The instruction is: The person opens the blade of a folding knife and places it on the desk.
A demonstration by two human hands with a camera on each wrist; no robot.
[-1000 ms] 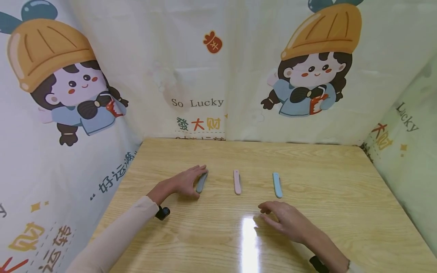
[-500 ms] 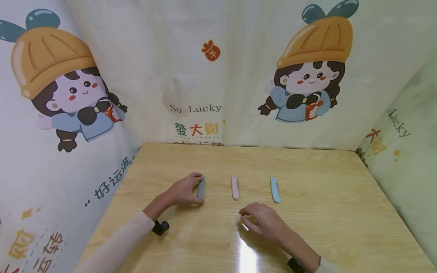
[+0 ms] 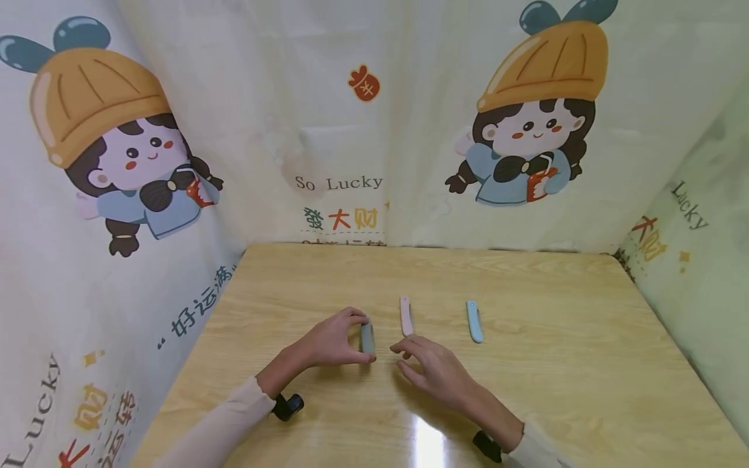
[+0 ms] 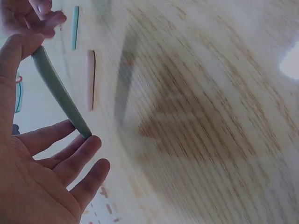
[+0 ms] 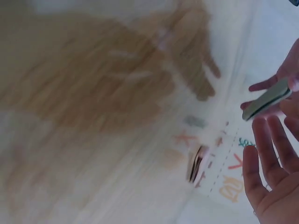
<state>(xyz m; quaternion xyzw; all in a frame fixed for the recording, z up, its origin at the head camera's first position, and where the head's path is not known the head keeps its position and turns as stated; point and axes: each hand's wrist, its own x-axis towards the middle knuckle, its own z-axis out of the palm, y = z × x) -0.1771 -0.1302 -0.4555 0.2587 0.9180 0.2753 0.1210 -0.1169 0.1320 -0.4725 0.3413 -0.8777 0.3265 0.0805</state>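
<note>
My left hand (image 3: 333, 339) pinches a grey-green folding knife-like piece (image 3: 367, 338) by its two ends, thumb at the near end and fingertips at the far end, above the table. In the left wrist view the grey-green piece (image 4: 60, 91) spans from the thumb to the fingers. Just to its right, my right hand (image 3: 439, 372) hovers with fingers loosely bent and nothing held. A pink piece (image 3: 406, 316) lies right beyond the right fingertips, and a light blue piece (image 3: 474, 322) lies farther right. The right wrist view shows the right hand (image 5: 275, 182) empty beside the grey-green piece (image 5: 267, 99).
The wooden table (image 3: 562, 364) reaches back to a printed cloth wall (image 3: 433, 214), with more cloth at both sides. A bright light reflection lies on the near part of the tabletop.
My left hand has taken hold of the grey-green piece, lifted it and brought it rightward. The right hand has moved left towards it. The pink and light blue pieces stay put.
</note>
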